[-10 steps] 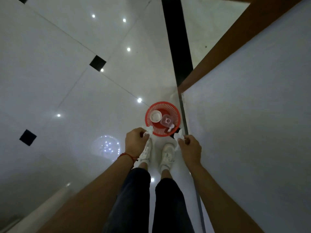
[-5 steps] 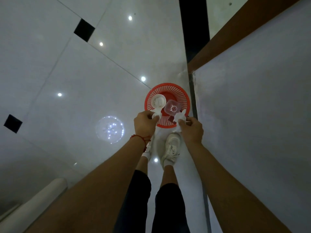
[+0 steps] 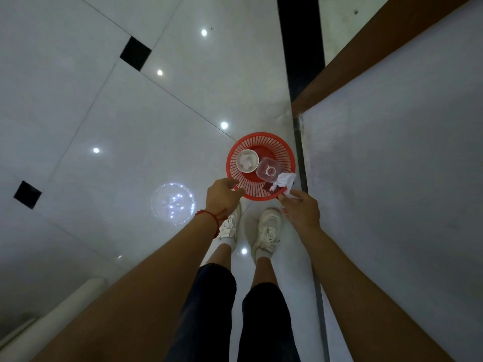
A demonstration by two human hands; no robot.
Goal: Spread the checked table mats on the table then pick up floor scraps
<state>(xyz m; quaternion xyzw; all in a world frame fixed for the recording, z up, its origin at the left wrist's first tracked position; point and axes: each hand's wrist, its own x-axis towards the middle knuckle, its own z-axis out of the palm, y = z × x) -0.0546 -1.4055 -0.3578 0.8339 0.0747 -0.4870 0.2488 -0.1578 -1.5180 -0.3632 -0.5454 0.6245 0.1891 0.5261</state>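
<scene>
Scraps [image 3: 285,179] now lie in the red basket [image 3: 236,152] — dropped; both hands, left [image 3: 222,193] and right [image 3: 300,209], empty, fingers loosened; floor pickup advancing.

A single head-worn wide-angle camera looks almost straight down — past both forearms to the person's white shoes [image 3: 266,231] on the glossy tiled floor [image 3: 125,121], close above a red basket [image 3: 261,142] standing just beside a pale wall [image 3: 392,178] at right.

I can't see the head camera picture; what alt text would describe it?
Seen from above, a person's left hand and right hand reach over a red basket on a white tiled floor. White crumpled paper lies at its rim, a white cup and clear cup inside.
</scene>
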